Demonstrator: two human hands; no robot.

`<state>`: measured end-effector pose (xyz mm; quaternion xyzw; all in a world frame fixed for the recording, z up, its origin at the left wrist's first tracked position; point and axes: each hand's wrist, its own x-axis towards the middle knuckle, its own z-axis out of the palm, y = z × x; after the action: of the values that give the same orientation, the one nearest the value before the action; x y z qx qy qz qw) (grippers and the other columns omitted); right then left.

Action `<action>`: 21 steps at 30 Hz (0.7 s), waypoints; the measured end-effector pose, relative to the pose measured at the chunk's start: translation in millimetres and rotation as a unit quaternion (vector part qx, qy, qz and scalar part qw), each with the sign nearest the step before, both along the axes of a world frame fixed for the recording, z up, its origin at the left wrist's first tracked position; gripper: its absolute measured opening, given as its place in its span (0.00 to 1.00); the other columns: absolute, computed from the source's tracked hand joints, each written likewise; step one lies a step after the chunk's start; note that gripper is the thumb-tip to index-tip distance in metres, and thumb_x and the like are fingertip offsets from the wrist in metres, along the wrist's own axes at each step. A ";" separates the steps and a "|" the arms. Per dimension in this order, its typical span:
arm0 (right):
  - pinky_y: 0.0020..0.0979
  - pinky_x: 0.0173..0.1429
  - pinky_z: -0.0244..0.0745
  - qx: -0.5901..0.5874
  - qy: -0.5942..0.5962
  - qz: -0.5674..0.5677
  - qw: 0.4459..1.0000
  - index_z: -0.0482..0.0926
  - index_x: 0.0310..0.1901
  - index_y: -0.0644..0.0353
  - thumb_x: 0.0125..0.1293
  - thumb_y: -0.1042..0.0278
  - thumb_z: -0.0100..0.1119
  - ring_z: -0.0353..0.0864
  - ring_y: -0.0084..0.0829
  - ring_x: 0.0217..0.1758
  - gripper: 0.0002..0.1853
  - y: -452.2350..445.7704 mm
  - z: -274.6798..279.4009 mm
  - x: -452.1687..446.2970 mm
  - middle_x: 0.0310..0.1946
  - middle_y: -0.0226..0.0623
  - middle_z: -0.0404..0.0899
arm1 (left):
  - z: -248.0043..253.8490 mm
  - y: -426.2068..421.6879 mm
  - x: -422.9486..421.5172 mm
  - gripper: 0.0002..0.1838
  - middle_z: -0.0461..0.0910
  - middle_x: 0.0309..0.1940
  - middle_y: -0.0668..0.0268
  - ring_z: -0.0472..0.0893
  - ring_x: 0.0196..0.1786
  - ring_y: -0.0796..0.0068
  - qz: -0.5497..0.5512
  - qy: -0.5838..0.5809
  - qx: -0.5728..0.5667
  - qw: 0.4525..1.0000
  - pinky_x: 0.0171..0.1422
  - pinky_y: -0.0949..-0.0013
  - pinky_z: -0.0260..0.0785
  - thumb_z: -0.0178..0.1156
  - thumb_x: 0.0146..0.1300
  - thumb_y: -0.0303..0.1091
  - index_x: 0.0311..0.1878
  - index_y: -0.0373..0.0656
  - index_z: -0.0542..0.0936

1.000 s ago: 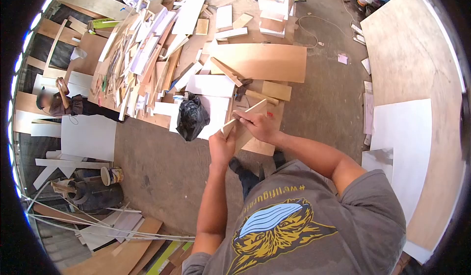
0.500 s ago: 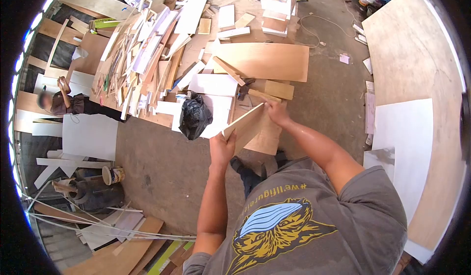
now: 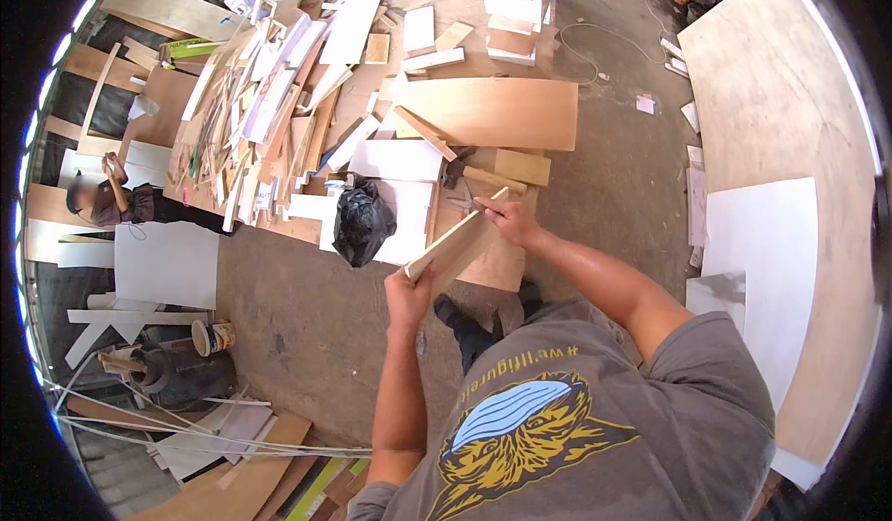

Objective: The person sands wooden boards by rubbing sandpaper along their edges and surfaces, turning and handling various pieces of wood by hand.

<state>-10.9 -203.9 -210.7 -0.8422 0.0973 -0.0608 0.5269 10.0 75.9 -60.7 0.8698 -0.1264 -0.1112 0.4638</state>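
Observation:
A wooden board (image 3: 463,245) is held on edge in front of me, its pale long edge facing up. My left hand (image 3: 407,300) is closed around its near left end. Farther along, my right hand (image 3: 509,221) grips the upper edge, with the board's far end sticking out past the fingers. Just beyond lie a hammer (image 3: 455,170) with a dark head and pliers (image 3: 460,202), partly hidden by the board. A black plastic bag (image 3: 363,223) rests on white panels to the left of the board.
Wood strips (image 3: 269,103) are heaped on the worktable's left side. A wide brown panel (image 3: 502,112) lies across the table. Large sheets (image 3: 771,103) lean at the right. Another person (image 3: 121,201) stands at the far left, near a bucket (image 3: 214,337).
Both hands and the board have shifted slightly left and down. My right hand sits farther from the board's far end, which now shows beyond the fingers. The pliers are more visible.

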 end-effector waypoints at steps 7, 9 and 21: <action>0.42 0.66 0.77 -0.048 0.222 -0.049 0.973 0.81 0.67 0.46 0.77 0.56 0.52 0.84 0.44 0.63 0.21 -42.7 11.6 7.4 0.60 0.45 0.84 | 28.0 -8.8 -9.6 0.13 0.88 0.32 0.50 0.88 0.37 0.75 -0.046 -0.020 0.048 0.998 0.42 0.67 0.78 0.69 0.67 0.30 0.51 0.35 0.88; 0.42 0.65 0.78 -0.056 0.193 -0.033 0.979 0.81 0.67 0.46 0.77 0.55 0.52 0.85 0.45 0.62 0.21 -38.0 13.8 4.6 0.60 0.44 0.84 | 39.5 -12.9 -10.9 0.13 0.89 0.35 0.51 0.90 0.37 0.66 -0.091 -0.093 0.049 0.990 0.43 0.66 0.79 0.70 0.66 0.31 0.52 0.39 0.89; 0.37 0.62 0.78 0.061 -0.028 0.089 0.994 0.82 0.65 0.51 0.77 0.59 0.54 0.87 0.41 0.59 0.20 5.1 26.9 -27.8 0.55 0.42 0.88 | 53.5 -10.9 1.1 0.13 0.90 0.40 0.58 0.90 0.39 0.58 -0.176 -0.152 0.118 0.965 0.42 0.62 0.81 0.73 0.61 0.34 0.50 0.49 0.91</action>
<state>-38.7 -198.8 -183.8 -0.8117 0.0110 -0.0314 0.5832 11.1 65.0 -7.2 0.8888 -0.3329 -0.0714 0.3067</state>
